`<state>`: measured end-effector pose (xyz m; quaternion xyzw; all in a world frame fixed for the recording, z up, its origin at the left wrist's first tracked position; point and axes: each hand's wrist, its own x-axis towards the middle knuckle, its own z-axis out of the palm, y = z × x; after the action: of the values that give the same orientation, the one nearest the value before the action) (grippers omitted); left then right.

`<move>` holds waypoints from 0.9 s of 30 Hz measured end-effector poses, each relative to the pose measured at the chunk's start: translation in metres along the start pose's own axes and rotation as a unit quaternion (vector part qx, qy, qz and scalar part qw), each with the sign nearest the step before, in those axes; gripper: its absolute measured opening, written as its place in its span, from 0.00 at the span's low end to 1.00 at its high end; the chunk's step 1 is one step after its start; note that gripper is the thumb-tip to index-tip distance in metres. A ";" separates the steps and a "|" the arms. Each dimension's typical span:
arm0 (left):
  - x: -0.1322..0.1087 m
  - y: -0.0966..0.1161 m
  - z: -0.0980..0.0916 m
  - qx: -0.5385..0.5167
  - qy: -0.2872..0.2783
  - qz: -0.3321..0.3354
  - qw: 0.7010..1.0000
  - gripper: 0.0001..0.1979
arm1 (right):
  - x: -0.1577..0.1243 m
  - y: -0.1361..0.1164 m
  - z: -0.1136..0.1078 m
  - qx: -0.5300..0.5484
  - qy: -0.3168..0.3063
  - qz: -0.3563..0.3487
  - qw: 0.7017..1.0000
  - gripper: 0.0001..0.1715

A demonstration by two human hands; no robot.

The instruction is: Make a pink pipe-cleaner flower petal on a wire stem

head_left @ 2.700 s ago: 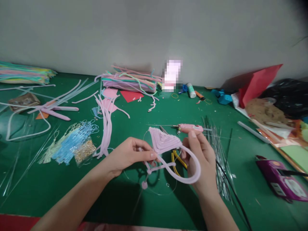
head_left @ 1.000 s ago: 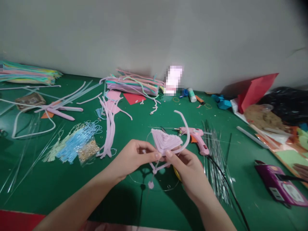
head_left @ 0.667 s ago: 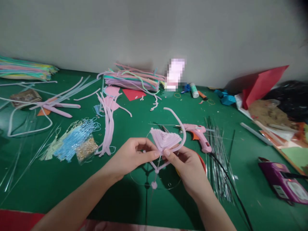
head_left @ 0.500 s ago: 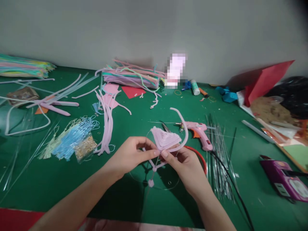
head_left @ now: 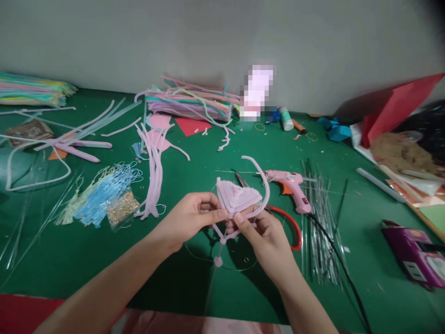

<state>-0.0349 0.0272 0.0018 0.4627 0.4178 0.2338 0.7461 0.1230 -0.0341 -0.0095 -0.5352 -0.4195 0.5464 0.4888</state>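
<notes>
Between my two hands is a lilac pipe-cleaner piece (head_left: 237, 197), its rows folded into a V-shaped fan, with one loose end curling up on the right. My left hand (head_left: 199, 214) pinches it near the point of the V from the left. From the right, my right hand (head_left: 259, 234) pinches the same spot between thumb and fingers. Below them hang a small lilac frame and a round lilac knob (head_left: 218, 261) on a thin stem. A thin clear loop circles behind. Red-handled pliers (head_left: 294, 229) lie partly hidden behind my right hand.
A pink glue gun (head_left: 290, 185) with a black cord lies to the right, beside many thin metallic strips (head_left: 325, 236). Leftward are loose lilac pipe cleaners (head_left: 154, 181), blue tassels (head_left: 104, 199) and a bag of gold beads (head_left: 122, 208). A purple device (head_left: 413, 255) sits far right.
The view has shifted slightly, so the table things sit a little higher. The lilac fan is tipped so that more of its ridged face shows; both hands keep their pinch.
</notes>
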 end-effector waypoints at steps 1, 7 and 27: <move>0.000 0.000 0.000 0.001 0.002 0.001 1.000 0.09 | 0.000 -0.001 0.000 -0.002 -0.001 0.000 1.000 0.15; 0.000 0.001 0.001 0.009 0.018 -0.009 1.000 0.08 | -0.002 0.001 0.002 0.002 0.002 0.002 1.000 0.14; -0.002 -0.001 -0.003 0.030 -0.056 -0.050 0.997 0.09 | 0.003 0.006 -0.004 0.022 0.023 0.039 0.999 0.12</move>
<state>-0.0388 0.0272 0.0007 0.4754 0.4050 0.1576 0.7649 0.1262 -0.0319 -0.0164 -0.5529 -0.3743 0.5619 0.4882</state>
